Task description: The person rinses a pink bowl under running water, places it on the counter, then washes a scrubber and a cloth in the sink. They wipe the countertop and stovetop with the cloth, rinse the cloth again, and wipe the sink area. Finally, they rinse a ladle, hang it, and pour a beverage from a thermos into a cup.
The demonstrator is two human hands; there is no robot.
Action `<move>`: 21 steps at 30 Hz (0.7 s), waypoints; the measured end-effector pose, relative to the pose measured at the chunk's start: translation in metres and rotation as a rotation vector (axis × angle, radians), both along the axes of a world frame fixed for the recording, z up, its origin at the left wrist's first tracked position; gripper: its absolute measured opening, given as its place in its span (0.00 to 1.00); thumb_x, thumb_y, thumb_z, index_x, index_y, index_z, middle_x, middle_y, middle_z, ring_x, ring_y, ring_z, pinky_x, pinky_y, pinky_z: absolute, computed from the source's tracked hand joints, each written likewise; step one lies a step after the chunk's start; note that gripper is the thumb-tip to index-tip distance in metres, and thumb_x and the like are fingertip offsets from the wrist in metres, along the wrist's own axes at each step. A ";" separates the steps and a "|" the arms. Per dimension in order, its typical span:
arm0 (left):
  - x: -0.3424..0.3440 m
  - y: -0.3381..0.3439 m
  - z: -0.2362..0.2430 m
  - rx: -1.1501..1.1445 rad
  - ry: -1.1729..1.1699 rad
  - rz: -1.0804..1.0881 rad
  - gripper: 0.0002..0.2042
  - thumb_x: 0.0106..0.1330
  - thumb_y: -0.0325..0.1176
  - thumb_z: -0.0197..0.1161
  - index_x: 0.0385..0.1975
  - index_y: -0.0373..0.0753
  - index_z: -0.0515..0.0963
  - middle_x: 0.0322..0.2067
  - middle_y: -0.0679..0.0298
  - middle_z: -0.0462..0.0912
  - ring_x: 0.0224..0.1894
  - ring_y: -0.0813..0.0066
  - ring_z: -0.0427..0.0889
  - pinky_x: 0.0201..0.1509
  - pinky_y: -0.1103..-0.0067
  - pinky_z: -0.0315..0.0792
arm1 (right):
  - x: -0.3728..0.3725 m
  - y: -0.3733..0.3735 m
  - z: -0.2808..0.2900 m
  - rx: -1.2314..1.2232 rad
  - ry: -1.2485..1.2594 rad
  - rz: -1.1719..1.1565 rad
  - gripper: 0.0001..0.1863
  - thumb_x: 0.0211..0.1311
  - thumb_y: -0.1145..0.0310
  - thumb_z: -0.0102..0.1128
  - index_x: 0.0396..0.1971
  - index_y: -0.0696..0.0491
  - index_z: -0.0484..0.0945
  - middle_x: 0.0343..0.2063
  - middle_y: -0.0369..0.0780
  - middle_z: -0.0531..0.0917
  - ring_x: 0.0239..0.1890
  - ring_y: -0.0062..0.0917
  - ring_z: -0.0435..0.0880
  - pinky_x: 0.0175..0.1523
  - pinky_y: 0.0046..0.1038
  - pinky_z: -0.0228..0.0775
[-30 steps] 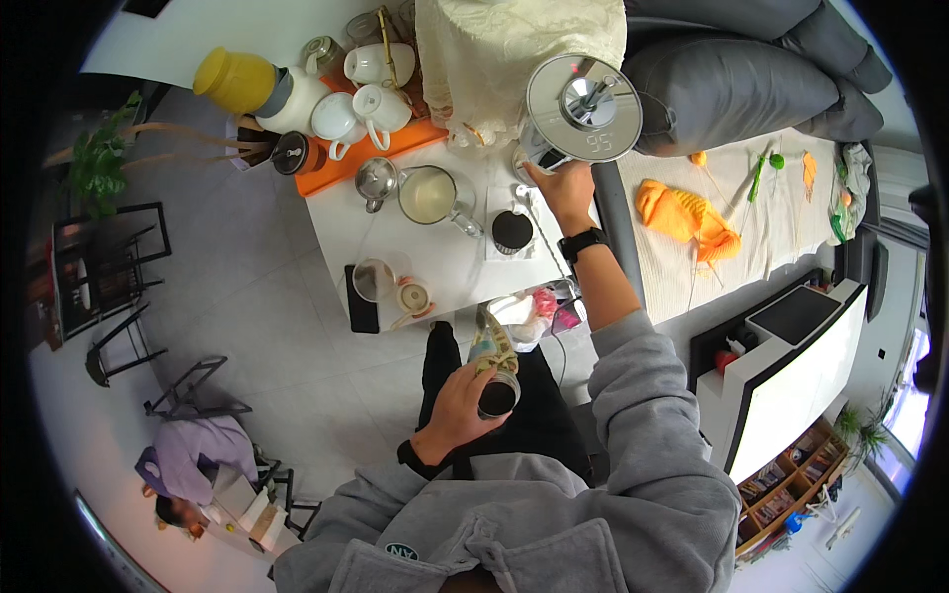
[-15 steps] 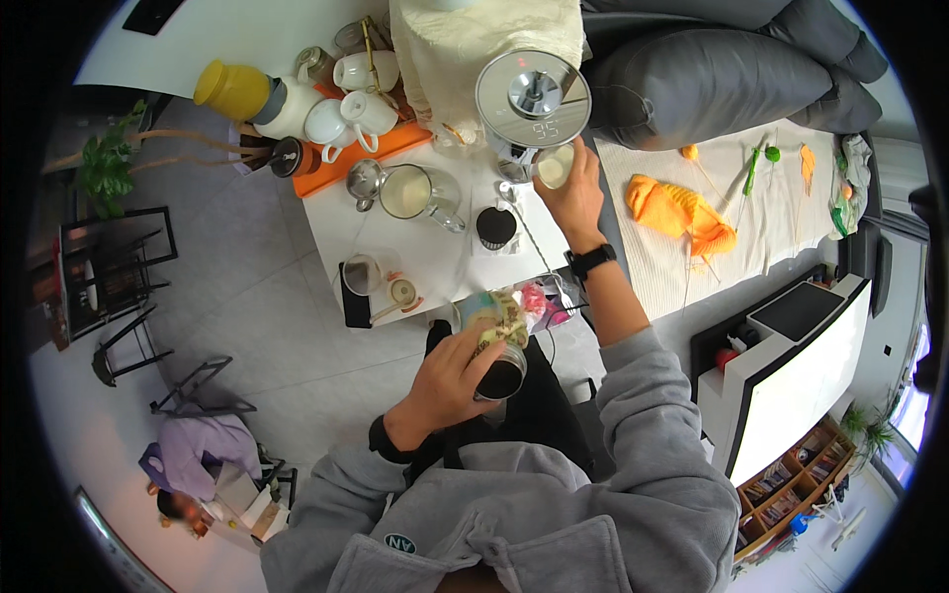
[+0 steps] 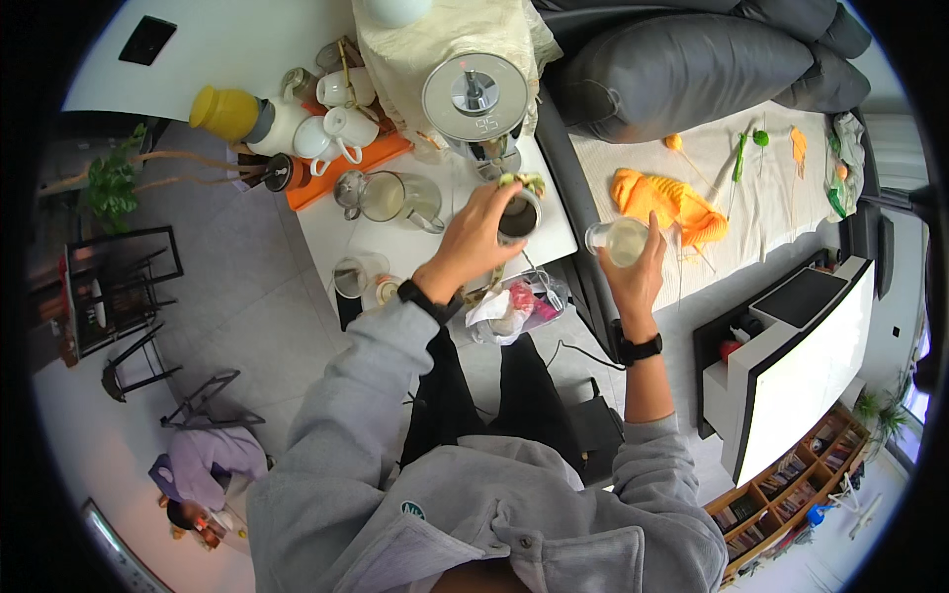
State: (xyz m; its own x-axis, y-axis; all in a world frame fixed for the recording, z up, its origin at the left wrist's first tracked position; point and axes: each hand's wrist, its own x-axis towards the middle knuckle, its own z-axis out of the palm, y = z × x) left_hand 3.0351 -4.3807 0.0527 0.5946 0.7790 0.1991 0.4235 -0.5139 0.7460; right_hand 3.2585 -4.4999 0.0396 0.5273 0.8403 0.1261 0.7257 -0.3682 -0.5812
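My left hand is closed around a cup with a pale rim and a dark inside, held over the white table near the appliance. A yellow-green patterned piece shows just beyond the cup's rim; how it joins the cup I cannot tell. My right hand grips a clear glass of pale liquid, tilted, at the edge of the cream-covered couch. Farther off stands a tall appliance with a round glossy top and a lit display. Left of my left hand is a glass pitcher of pale liquid.
White mugs and a dark-lidded jar stand by an orange tray. Orange knitting with needles lies on the couch cover. A plastic bin holding bags sits before my knees. At the far left, another person sits.
My left hand has carried the cup from above my lap forward over the table. My right hand has drawn the glass away from the appliance, rightward and nearer. The view has shifted somewhat.
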 end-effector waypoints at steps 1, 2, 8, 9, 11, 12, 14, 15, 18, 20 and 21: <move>0.006 0.007 -0.011 -0.041 0.025 0.021 0.35 0.44 0.29 0.70 0.56 0.40 0.63 0.49 0.51 0.70 0.52 0.52 0.71 0.54 0.69 0.68 | 0.004 -0.007 0.002 -0.013 0.012 -0.018 0.48 0.39 0.67 0.71 0.63 0.51 0.55 0.49 0.48 0.69 0.49 0.43 0.72 0.48 0.37 0.71; 0.010 0.015 -0.021 -0.038 0.019 0.018 0.35 0.44 0.28 0.69 0.56 0.40 0.62 0.50 0.50 0.69 0.54 0.51 0.69 0.56 0.68 0.66 | 0.007 -0.013 0.003 -0.024 0.008 -0.028 0.47 0.39 0.67 0.71 0.63 0.52 0.55 0.48 0.48 0.69 0.49 0.43 0.73 0.48 0.37 0.71; 0.016 0.049 -0.070 -0.059 0.077 0.090 0.34 0.47 0.26 0.64 0.58 0.38 0.61 0.49 0.46 0.69 0.55 0.49 0.67 0.58 0.67 0.64 | 0.018 -0.034 0.004 -0.044 0.017 -0.038 0.46 0.39 0.67 0.71 0.62 0.52 0.56 0.47 0.48 0.70 0.48 0.43 0.73 0.47 0.37 0.72; 0.015 0.053 -0.074 -0.048 0.099 0.100 0.34 0.47 0.27 0.65 0.58 0.37 0.61 0.49 0.46 0.69 0.55 0.49 0.67 0.57 0.67 0.63 | 0.019 -0.035 0.003 -0.035 0.010 -0.032 0.46 0.39 0.68 0.71 0.62 0.53 0.56 0.47 0.48 0.70 0.48 0.43 0.73 0.47 0.37 0.72; 0.013 0.059 -0.079 -0.087 0.099 0.147 0.23 0.47 0.30 0.66 0.45 0.33 0.72 0.44 0.46 0.75 0.50 0.50 0.72 0.54 0.65 0.65 | 0.019 -0.037 0.001 -0.031 0.023 -0.036 0.46 0.39 0.68 0.71 0.62 0.53 0.57 0.47 0.48 0.70 0.48 0.43 0.73 0.46 0.37 0.72; 0.013 0.062 -0.081 -0.116 0.096 0.150 0.19 0.47 0.30 0.66 0.40 0.32 0.74 0.40 0.48 0.77 0.47 0.50 0.73 0.52 0.64 0.65 | 0.019 -0.037 0.000 -0.028 0.024 -0.028 0.45 0.39 0.68 0.71 0.61 0.53 0.57 0.47 0.47 0.70 0.48 0.43 0.73 0.46 0.37 0.72; 0.013 0.067 -0.082 -0.139 0.100 0.141 0.15 0.47 0.30 0.65 0.35 0.32 0.76 0.36 0.49 0.79 0.44 0.50 0.75 0.50 0.64 0.67 | 0.019 -0.037 -0.001 -0.023 0.035 -0.015 0.45 0.39 0.68 0.71 0.61 0.53 0.57 0.48 0.47 0.70 0.47 0.43 0.74 0.46 0.37 0.72; 0.013 0.070 -0.081 -0.133 0.106 0.130 0.15 0.47 0.30 0.64 0.36 0.32 0.76 0.37 0.49 0.79 0.43 0.49 0.75 0.49 0.65 0.68 | 0.019 -0.036 -0.001 -0.022 0.030 -0.010 0.46 0.39 0.69 0.71 0.61 0.53 0.57 0.48 0.47 0.70 0.48 0.43 0.74 0.46 0.36 0.72; 0.016 0.079 -0.083 0.028 0.102 0.102 0.13 0.48 0.30 0.63 0.34 0.33 0.77 0.34 0.51 0.80 0.40 0.49 0.76 0.46 0.66 0.70 | 0.016 -0.034 -0.001 -0.014 0.023 0.016 0.46 0.38 0.69 0.71 0.62 0.53 0.57 0.48 0.47 0.70 0.48 0.42 0.74 0.46 0.36 0.73; 0.016 0.085 -0.086 0.071 0.104 0.079 0.12 0.48 0.31 0.62 0.32 0.34 0.78 0.31 0.53 0.81 0.38 0.51 0.77 0.44 0.68 0.70 | 0.015 -0.033 0.000 -0.006 0.043 0.037 0.47 0.37 0.69 0.72 0.62 0.52 0.57 0.48 0.47 0.70 0.48 0.42 0.74 0.46 0.35 0.73; 0.015 0.089 -0.089 0.040 0.109 0.064 0.11 0.49 0.31 0.62 0.31 0.34 0.78 0.31 0.53 0.81 0.37 0.53 0.78 0.43 0.69 0.71 | 0.014 -0.032 0.000 -0.010 0.040 0.054 0.47 0.37 0.70 0.72 0.62 0.52 0.57 0.48 0.47 0.70 0.48 0.42 0.74 0.46 0.35 0.73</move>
State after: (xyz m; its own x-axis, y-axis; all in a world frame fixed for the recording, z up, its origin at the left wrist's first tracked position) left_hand 3.0499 -4.2918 -0.0361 0.5641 0.8085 0.1676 0.5336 -0.5118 0.6733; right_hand 3.2720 -4.5317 0.0400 0.4852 0.8690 0.0975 0.7211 -0.3346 -0.6066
